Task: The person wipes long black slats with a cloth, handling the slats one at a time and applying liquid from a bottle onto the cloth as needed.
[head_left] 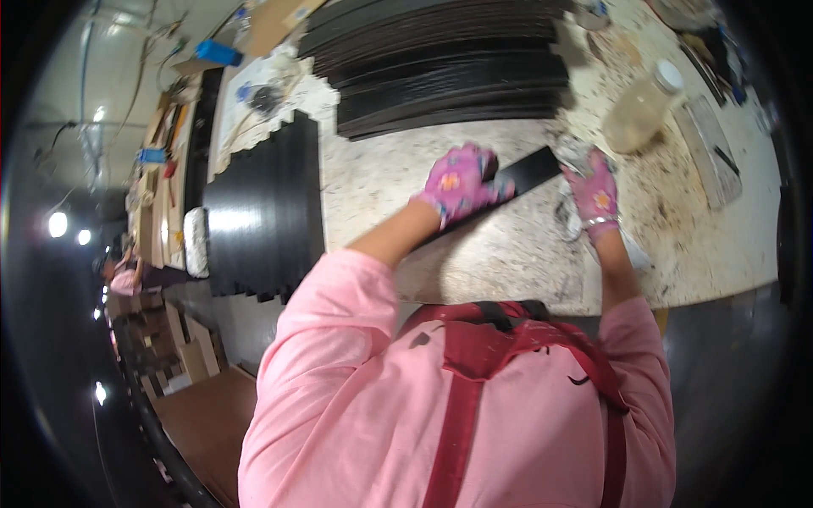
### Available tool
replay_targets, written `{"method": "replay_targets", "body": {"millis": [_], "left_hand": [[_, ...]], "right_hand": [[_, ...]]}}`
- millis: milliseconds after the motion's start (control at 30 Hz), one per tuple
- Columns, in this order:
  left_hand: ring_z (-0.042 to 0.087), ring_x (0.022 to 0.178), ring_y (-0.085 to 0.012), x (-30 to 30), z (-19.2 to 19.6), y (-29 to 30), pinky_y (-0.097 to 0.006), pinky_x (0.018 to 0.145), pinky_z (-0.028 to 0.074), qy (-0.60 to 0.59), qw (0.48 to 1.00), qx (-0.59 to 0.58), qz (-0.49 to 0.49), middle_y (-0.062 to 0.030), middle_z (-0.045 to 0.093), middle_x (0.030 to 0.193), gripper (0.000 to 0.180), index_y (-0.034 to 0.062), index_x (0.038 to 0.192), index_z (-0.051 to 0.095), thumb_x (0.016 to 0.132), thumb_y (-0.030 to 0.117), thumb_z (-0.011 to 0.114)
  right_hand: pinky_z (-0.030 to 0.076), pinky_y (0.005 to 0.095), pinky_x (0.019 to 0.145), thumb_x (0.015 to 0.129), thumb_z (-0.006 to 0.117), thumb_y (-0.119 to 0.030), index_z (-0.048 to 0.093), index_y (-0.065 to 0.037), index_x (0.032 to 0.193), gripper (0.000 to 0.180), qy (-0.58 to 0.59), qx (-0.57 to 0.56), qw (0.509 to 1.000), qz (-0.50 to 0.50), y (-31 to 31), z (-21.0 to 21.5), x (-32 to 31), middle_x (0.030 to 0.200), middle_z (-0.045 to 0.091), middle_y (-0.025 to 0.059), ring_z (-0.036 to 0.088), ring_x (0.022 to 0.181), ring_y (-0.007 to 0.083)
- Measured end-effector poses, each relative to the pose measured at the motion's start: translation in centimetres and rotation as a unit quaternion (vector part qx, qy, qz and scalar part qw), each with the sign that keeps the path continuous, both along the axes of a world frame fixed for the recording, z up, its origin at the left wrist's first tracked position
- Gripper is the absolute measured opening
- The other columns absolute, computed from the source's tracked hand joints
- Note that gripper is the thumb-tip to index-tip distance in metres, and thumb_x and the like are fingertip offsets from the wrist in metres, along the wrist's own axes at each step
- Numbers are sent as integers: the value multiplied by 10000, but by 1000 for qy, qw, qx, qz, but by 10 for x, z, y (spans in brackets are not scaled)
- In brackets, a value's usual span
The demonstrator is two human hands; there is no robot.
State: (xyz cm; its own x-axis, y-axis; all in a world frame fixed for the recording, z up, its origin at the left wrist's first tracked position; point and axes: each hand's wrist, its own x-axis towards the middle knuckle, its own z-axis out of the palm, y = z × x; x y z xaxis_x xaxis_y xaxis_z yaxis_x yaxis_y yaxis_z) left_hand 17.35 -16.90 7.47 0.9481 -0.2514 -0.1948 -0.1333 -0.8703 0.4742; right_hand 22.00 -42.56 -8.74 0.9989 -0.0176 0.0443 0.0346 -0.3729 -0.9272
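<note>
In my left hand [461,184], gloved in pink with a flower print, is a flat black strip [533,172]. The strip slants over the table, its far end pointing up and to the right. My right hand [594,193], in a matching glove, is closed on a crumpled whitish rag [574,156] beside that far end. Part of the rag hangs out below the hand. Whether the rag touches the strip is hard to make out.
Black strips lie in a large pile [449,85] at the back and in a second stack [264,212] at the left edge. A white-capped bottle [637,117] with cloudy liquid stands right, near a pale block [710,152]. The stained white table [508,271] ends before me.
</note>
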Motion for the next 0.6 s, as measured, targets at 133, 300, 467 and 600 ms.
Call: {"method": "replay_targets", "body": {"millis": [133,300,467,600], "left_hand": [[563,1035,-371,-78,-13,41,-428,868,485,-52,993,105,19,-178,568,1160,560,16,1120,553,713,368,709],[563,981,-377,-116,10,39,-412,850,473,34,994,35,93,-211,561,1031,478,-4,1060,493,755,308,688],[565,1119,-355,-194,14,86,-386,955,451,-18,963,-16,268,-222,563,1206,608,5,1341,413,863,304,639],[565,1132,-379,-216,17,149,-383,972,451,-59,893,68,441,-254,542,1260,552,-23,1335,436,912,290,602]], "right_hand": [[421,353,994,788,734,-180,469,69,1272,606,-42,-158,987,4,6,30,-4,1239,561,235,548,1153,339],[451,344,915,799,724,-175,518,76,1189,507,-6,-18,999,28,0,48,-7,1139,612,189,588,1048,296],[447,342,905,798,733,-159,553,57,1174,469,-2,88,996,27,-15,24,-5,1107,633,175,590,1021,275],[452,334,896,803,727,-147,560,45,1179,454,7,85,996,39,-2,37,-10,1086,641,156,597,1002,252]]}}
